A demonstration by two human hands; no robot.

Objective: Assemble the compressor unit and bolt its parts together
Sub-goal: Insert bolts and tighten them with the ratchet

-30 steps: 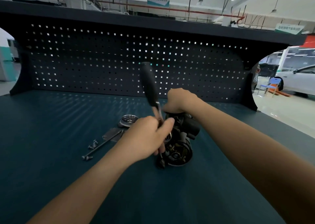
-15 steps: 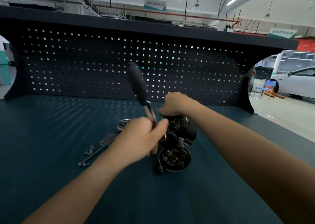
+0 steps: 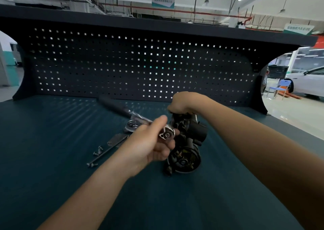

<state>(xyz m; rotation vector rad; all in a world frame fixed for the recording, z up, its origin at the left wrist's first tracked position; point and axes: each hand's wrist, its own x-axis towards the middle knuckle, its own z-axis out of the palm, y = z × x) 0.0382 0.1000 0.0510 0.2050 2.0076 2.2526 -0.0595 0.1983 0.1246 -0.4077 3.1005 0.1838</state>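
Observation:
The black compressor unit (image 3: 186, 142) stands on the dark teal bench (image 3: 52, 142), its round end facing me. My right hand (image 3: 180, 102) grips its top from behind. My left hand (image 3: 150, 144) grips the metal head of a ratchet wrench (image 3: 166, 134) pressed against the unit's left side. The wrench's black handle (image 3: 112, 105) lies tilted far to the left, low over the bench. What the wrench head engages is hidden by my fingers.
Left of the unit lie a round metal disc (image 3: 132, 125), a flat metal plate (image 3: 116, 138), a long bolt (image 3: 105, 153) and two short screws (image 3: 98, 151). A black pegboard wall (image 3: 140, 63) closes the back of the bench.
The wrench handle has swung from nearly upright down to the left, close to the bench. My left hand turned with it; my right hand stayed on the unit.

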